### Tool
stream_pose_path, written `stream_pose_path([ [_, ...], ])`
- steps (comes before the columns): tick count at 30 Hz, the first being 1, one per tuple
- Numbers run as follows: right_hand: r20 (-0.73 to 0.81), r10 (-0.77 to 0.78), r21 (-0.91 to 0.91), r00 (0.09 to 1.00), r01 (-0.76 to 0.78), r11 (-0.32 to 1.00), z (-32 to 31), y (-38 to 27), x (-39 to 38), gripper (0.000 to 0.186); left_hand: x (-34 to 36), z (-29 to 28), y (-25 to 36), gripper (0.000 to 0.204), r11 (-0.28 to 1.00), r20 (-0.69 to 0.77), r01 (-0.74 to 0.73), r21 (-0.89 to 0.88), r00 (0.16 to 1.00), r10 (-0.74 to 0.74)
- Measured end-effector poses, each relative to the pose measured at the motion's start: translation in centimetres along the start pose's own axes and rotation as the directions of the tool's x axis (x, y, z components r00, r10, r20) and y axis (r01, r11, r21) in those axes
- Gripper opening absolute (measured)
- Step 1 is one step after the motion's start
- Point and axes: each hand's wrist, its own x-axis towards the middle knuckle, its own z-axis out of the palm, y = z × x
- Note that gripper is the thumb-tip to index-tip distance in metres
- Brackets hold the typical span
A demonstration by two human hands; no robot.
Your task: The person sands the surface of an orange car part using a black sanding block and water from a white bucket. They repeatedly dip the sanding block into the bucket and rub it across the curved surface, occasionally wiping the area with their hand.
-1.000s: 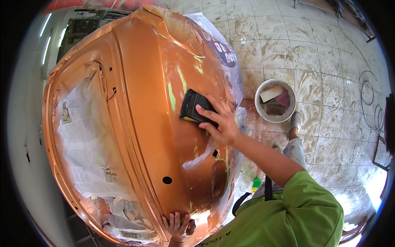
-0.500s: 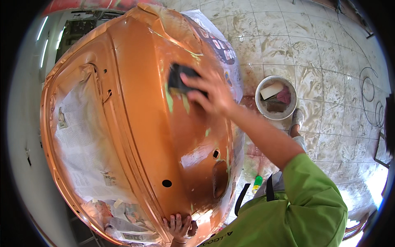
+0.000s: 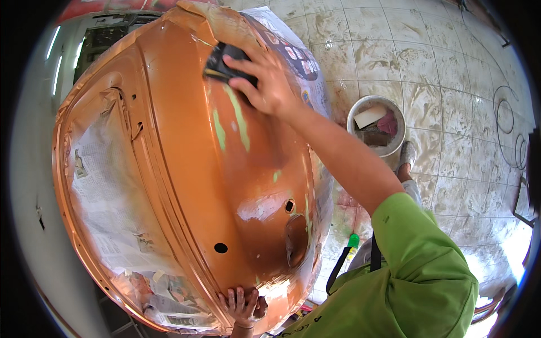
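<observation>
Pressing a small, stiff black sanding block (image 3: 225,63) flat-gripped in the right hand (image 3: 265,84), the left hand (image 3: 243,307) clutches the slick, rigid orange car panel (image 3: 186,169) by its lower edge.

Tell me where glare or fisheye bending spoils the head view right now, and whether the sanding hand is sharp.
Head view: bright glare patches sit low on the orange car panel, around its holes; the floor tiles curve strongly toward the rim and the corners are black. The right hand on the dark sanding block is sharp, with no motion blur; the left hand at the panel's lower edge is clear too.
</observation>
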Motion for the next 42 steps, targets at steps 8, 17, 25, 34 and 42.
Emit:
stream_pose_path([
  [8,0.141,0.104,0.078,0.985,-0.115,0.99,-3.5,-7.1,-13.3,0.042,-0.3,-0.5,1.1,0.046,0.999,0.019,0.036,-0.017,0.999,-0.036],
  [17,-0.015,0.067,-0.003,0.998,-0.067,0.998,-0.3,-5.7,-7.2,0.045,-0.8,-0.2,1.3,0.045,0.997,-0.006,0.063,-0.044,0.998,-0.063],
  [25,-0.107,-0.02,0.048,0.994,0.025,0.999,1.0,0.0,0.9,0.038,0.3,-0.3,0.4,0.042,0.998,-0.032,0.034,-0.048,0.999,-0.036],
  [34,0.111,0.091,0.102,0.99,-0.103,0.989,-2.8,-10.3,-14.2,0.048,0.2,-0.6,1.5,0.041,0.996,-0.007,0.082,-0.031,0.997,-0.082],
  [42,-0.208,0.024,-0.182,0.978,-0.062,0.981,2.6,-1.6,3.8,0.04,0.9,-0.2,0.6,0.041,0.999,-0.027,0.052,-0.014,0.998,-0.052],
])
